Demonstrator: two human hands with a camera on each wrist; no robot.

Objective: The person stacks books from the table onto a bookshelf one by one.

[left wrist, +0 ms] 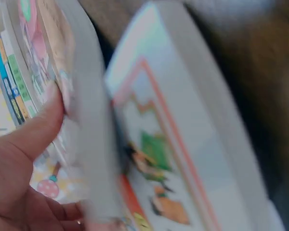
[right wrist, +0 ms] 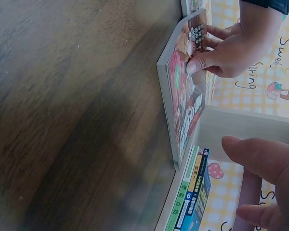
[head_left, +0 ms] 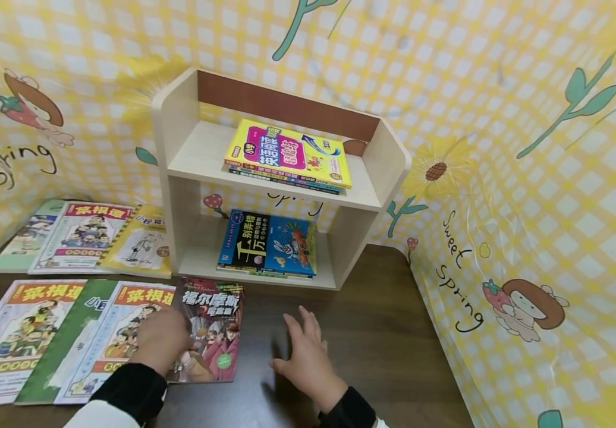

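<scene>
A dark, colourful comic book (head_left: 225, 345) with white title characters lies on the table in front of the shelf. My left hand (head_left: 162, 337) is at its left edge; in the left wrist view the thumb (left wrist: 45, 118) presses on the cover while the other fingers are lower, by the edge. From the right wrist view, the same comic book (right wrist: 180, 91) shows its thick page edge, with the left hand (right wrist: 226, 55) pinching its side. To the right, my right hand (head_left: 308, 356) hovers over the table, fingers spread and holding nothing.
A two-tier wooden shelf (head_left: 358, 244) stands behind, with stacked yellow books (head_left: 289, 151) above and blue books (head_left: 292, 244) below. Several magazines (head_left: 30, 333) overlap at left, more magazines (head_left: 85, 235) behind them. Checked cloth (head_left: 500, 196) surrounds the dark table (head_left: 393, 333).
</scene>
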